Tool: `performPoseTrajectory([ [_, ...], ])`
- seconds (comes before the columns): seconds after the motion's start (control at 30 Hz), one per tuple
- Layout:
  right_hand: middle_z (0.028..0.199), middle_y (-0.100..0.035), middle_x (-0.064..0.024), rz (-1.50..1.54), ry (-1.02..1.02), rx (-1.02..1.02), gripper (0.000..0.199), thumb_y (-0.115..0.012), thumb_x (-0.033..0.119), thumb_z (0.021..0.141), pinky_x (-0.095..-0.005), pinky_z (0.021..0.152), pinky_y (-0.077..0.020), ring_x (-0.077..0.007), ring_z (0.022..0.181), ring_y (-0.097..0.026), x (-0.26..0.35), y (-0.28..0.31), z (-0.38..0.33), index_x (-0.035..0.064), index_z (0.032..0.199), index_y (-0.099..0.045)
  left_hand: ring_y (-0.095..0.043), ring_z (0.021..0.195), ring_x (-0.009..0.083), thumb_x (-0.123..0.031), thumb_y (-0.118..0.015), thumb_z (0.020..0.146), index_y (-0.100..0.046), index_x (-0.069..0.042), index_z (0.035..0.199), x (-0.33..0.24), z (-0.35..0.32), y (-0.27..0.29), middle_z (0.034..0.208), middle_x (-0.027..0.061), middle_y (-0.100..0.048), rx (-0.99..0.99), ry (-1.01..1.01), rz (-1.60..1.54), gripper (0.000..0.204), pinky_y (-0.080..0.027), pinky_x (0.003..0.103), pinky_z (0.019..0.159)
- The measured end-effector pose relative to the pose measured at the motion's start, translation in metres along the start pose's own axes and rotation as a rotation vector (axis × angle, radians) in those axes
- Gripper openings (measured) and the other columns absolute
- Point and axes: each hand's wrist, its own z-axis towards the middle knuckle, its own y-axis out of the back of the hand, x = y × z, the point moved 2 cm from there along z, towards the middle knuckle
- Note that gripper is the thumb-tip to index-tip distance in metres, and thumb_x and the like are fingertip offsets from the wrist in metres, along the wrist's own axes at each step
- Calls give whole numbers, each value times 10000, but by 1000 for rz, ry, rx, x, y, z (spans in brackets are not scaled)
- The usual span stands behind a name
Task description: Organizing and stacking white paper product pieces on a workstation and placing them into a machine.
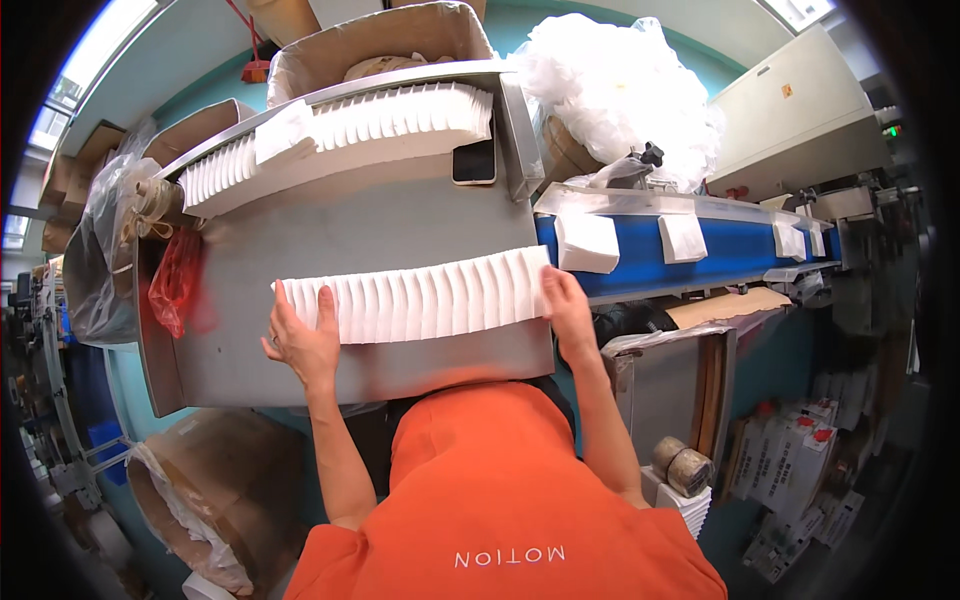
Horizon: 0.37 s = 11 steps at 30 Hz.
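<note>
A long row of white folded paper napkins (430, 298) stretches across the grey metal table in front of me, bowed slightly. My left hand (305, 338) is closed around its left end, with the thumb on the near side and the fingers at the outer end. My right hand (568, 308) grips the right end, its fingertips partly hidden behind the last napkins. Just right of that end, a loose napkin stack (587, 243) rests on the blue conveyor belt (632, 245). Another white napkin row (400, 122) stands along the table's far edge.
A phone (474, 163) lies on the metal table (350, 215) by the far row. More napkin stacks (683, 238) sit along the belt. A red plastic bag (175, 283) hangs at the left edge. Behind the table stand a lined carton (385, 45) and a white plastic heap (625, 95).
</note>
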Motion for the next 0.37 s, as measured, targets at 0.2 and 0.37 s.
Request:
performPoseTrajectory([
  [0.2, 938, -631, 1, 295, -227, 142, 301, -596, 325, 966, -243, 690, -441, -96, 784, -568, 4, -16, -7, 68, 1118, -631, -459, 1301, 332, -586, -564, 904, -402, -121, 1449, 3, 0, -1, 1369, 166, -517, -8, 45, -9, 735, -129, 611, 1118],
  [0.37, 1157, -654, -56, 332, -229, 178, 440, -649, 169, 901, -310, 899, -547, -211, 1068, -645, -13, 23, -4, 40, 1306, -533, -453, 1302, 366, -588, -587, 891, -386, -114, 1460, 8, 2, -4, 1374, 166, -514, 23, 4, -132, 768, -183, 618, 1110],
])
